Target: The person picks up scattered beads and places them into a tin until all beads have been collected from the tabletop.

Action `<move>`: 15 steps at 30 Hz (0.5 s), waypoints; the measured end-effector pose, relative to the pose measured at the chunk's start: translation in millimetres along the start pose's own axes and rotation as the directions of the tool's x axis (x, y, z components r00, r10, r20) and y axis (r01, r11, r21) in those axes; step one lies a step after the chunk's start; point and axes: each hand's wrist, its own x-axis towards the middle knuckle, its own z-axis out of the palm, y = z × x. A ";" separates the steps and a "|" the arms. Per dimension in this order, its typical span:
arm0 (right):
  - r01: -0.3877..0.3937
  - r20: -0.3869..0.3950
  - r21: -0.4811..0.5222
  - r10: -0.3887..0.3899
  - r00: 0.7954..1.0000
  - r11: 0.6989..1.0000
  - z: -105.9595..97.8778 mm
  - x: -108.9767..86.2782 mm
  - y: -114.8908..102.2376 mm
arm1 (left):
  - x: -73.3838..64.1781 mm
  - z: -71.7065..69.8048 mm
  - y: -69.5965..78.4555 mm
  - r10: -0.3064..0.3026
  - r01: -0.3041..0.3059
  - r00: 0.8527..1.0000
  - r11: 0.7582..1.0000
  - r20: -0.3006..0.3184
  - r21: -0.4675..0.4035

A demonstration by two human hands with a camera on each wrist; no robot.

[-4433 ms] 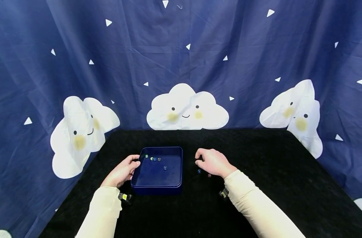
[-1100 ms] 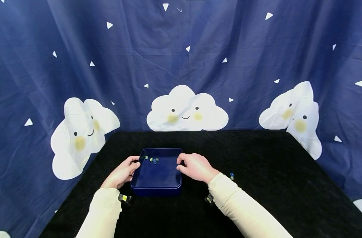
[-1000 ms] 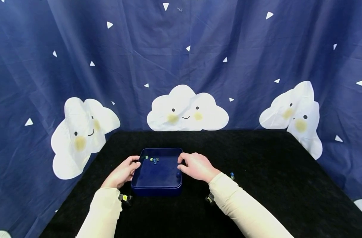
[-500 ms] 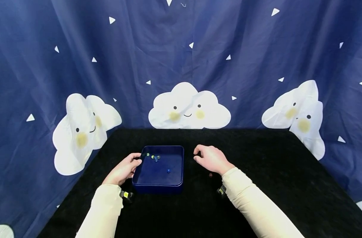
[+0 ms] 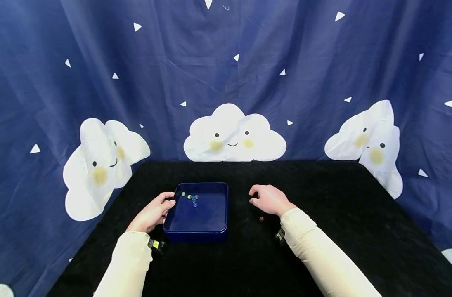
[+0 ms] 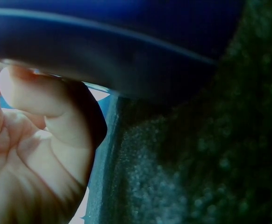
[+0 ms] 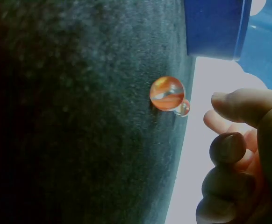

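A square navy blue box (image 5: 196,218) stands without a lid on the black table. My left hand (image 5: 151,212) grips its left side, thumb at the rim; the left wrist view shows that hand's curled fingers (image 6: 38,95) against the box wall (image 6: 98,51). Inside, several small glass marbles (image 5: 195,204) sit toward the back left. Right of the box, my right hand (image 5: 270,199) hovers over the cloth, thumb and forefinger apart, nothing between them. An orange marble (image 7: 167,94) lies beneath it, with a smaller-looking reddish marble (image 7: 185,108) beyond, in the right wrist view.
Black cloth (image 5: 344,214) covers the table. A dark blue curtain (image 5: 166,82) with white clouds hangs behind and at both sides. A small wrist camera (image 5: 280,236) sits under the right sleeve (image 5: 322,251), which hides part of the cloth.
My right hand has moved right, away from the box's right rim. A blue marble has appeared in the box and rolled left to the others. My left hand keeps its grip.
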 end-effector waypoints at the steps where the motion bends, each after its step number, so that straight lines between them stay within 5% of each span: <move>1: 0.000 0.004 -0.011 0.000 1.000 1.000 0.6 0.4 -0.2 | -0.3 -0.1 0.9 0.004 -0.004 1.000 1.000 0.004 0.005; 15: -0.028 0.116 -0.097 0.040 0.993 0.995 5.4 2.2 -4.1 | -2.1 0.5 2.2 0.003 -0.003 1.000 1.000 0.005 0.003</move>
